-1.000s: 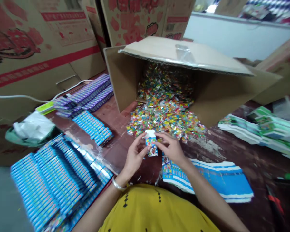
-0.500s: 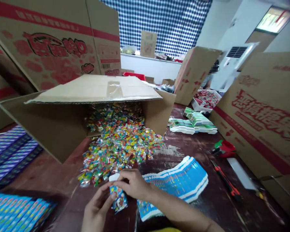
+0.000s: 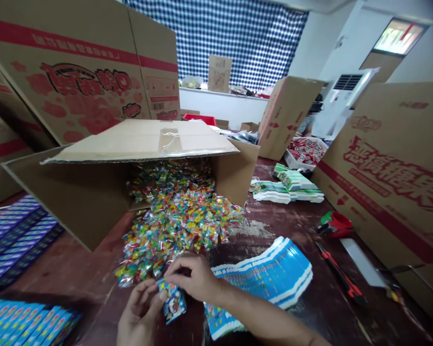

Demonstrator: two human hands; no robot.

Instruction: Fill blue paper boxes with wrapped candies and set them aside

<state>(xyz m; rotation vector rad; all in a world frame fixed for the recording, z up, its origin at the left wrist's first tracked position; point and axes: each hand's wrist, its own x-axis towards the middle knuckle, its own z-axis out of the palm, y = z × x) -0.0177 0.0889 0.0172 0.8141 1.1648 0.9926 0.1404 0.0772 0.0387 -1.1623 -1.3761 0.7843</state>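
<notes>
Clearly, over my feed I read 恶搞糖果 on the right-side carton (image 3: 397, 163); an open carton (image 3: 140, 138) spills wrapped candies (image 3: 187, 216). Before them, left hand (image 3: 139, 310) and right hand (image 3: 197, 278) grip a small blue box (image 3: 175, 306), the right at its top.

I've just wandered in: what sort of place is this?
Probably a packing workshop, perhaps for sweets: small wrapped pieces spill from an open carton, flattened blue boxes lie fanned on the table, and a small blue box is being held.
</notes>
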